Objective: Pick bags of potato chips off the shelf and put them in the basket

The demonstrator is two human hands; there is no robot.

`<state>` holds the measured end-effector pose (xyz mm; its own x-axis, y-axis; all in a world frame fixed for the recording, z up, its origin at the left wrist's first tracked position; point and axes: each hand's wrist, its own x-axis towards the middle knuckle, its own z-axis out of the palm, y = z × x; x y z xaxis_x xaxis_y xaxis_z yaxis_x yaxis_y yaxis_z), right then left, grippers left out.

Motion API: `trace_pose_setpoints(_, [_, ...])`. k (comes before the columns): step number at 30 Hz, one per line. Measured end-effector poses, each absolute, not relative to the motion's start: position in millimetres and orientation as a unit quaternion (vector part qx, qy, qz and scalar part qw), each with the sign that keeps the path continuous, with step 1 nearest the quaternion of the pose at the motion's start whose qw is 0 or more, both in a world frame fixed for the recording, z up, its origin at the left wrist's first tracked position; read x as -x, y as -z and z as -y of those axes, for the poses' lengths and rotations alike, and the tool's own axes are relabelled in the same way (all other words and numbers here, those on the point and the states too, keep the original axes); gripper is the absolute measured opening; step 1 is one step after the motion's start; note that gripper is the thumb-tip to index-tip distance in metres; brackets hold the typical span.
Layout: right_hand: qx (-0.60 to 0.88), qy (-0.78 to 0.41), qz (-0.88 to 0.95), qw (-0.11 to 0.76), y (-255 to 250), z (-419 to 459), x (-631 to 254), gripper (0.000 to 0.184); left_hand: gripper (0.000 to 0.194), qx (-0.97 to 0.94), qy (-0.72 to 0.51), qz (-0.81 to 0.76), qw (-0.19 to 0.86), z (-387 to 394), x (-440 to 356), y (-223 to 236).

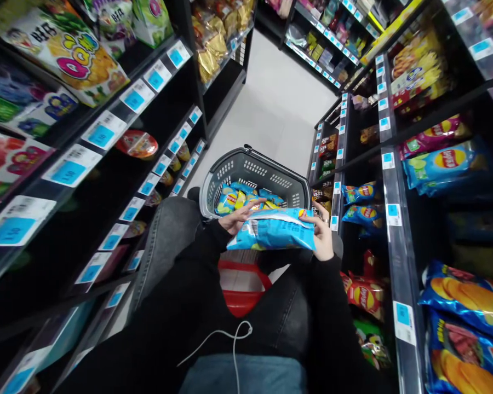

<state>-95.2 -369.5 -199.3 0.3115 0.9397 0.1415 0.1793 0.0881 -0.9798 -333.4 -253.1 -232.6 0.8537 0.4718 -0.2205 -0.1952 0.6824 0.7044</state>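
A light-blue chip bag [281, 232] is held between both my hands in front of my knees, its back seam turned up toward me. My left hand [240, 216] grips the bag's left end, fingers stretched along the far side. On the right end my right hand [322, 235] is closed, thumb on top near the small logo. Just beyond the bag stands a grey shopping basket [267, 166], with several similar blue chip bags [232, 198] lying in it. The held bag hides part of the basket's near rim.
Snack shelves line both sides; the left shelf [102, 131] bears price tags and gummy bags. More blue chip bags [359, 191] and red chip bags [361, 293] sit on the right shelves. A red plastic object [240, 301] shows between my legs. Pale floor [271, 98] runs ahead.
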Motion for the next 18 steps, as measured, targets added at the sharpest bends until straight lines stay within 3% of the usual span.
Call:
trace_pose_setpoints(6, [0.468,-0.604,0.185,0.618,243,370,91,0.045,0.065,-0.487,-0.224,-0.339,0.773,244,329,254])
trace_pose_setpoints(12, [0.481,-0.617,0.188,0.593,266,368,92,0.052,0.055,-0.709,-0.203,-0.386,0.554,241,329,261])
trace_pose_setpoints(18, [0.550,-0.575,0.207,0.569,285,360,89,0.045,0.057,-0.726,-0.225,-0.397,0.515,241,330,261])
